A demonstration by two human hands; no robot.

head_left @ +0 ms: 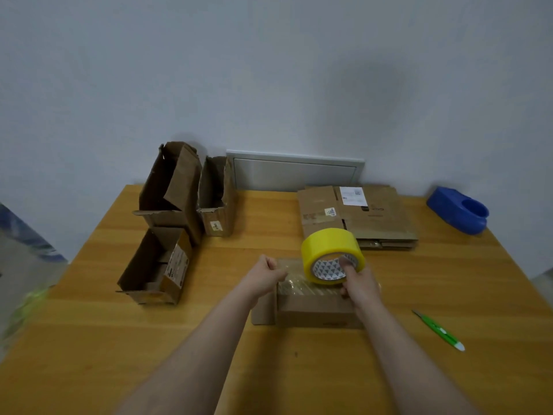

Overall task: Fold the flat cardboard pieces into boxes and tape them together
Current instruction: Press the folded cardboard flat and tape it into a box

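Presently, with the box (pixel 317 310) on the surface (pixel 89 339), the right hand (pixel 356 283) gripped the tape roll (pixel 332 254) and the left hand (pixel 270 272) apparently pinched its free end; slack could wrinkle or misalign the strip.

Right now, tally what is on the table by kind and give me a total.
Folded boxes: 4
Stack of flat cardboard: 1 (the pieces in it cannot be counted)
Yellow tape roll: 1
Green cutter: 1
Blue plastic item: 1
Total: 8
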